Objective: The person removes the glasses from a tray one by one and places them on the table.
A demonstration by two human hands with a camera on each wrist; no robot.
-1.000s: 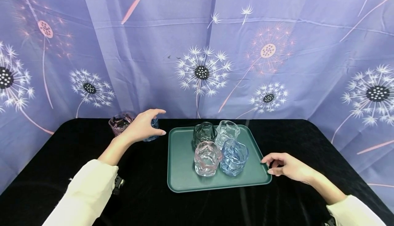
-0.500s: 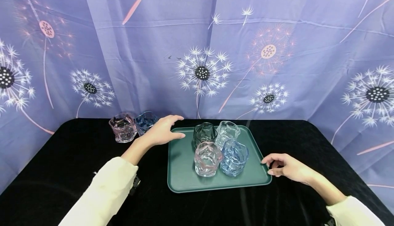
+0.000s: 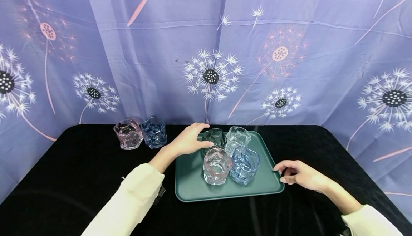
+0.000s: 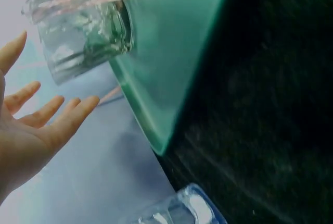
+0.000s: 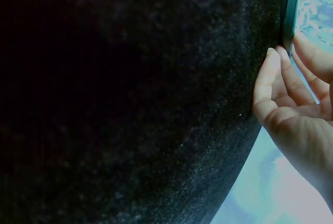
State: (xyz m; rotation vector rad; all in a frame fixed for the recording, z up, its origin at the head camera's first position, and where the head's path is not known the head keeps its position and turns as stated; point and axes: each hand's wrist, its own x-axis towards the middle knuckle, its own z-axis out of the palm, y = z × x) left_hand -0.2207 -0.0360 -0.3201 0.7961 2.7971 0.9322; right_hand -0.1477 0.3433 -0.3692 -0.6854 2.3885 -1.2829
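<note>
My left hand (image 3: 187, 140) reaches over the back left part of a green tray (image 3: 190, 187), thumb and fingers spread apart. Its fingertips are right at a dark grey-green tumbler (image 3: 215, 136) and overlap it in the head view. In the left wrist view the palm faces the tumblers with nothing in it. The tray also carries a clear tumbler (image 3: 238, 137), a pale pink one (image 3: 216, 168) and a light blue one (image 3: 245, 166), standing close together. At the tray's right edge, my right hand (image 3: 304, 174) pinches the rim between thumb and bent fingers.
A pink tumbler (image 3: 128, 136) and a dark blue tumbler (image 3: 154, 134) stand side by side at the back left of the black-covered table (image 3: 80, 186). Behind the table hangs a purple curtain (image 3: 154, 68) with a dandelion print.
My left hand has moved right, from beside the dark blue tumbler across to the dark tumbler on the tray, staying spread. My right hand has stayed at the tray's edge.
</note>
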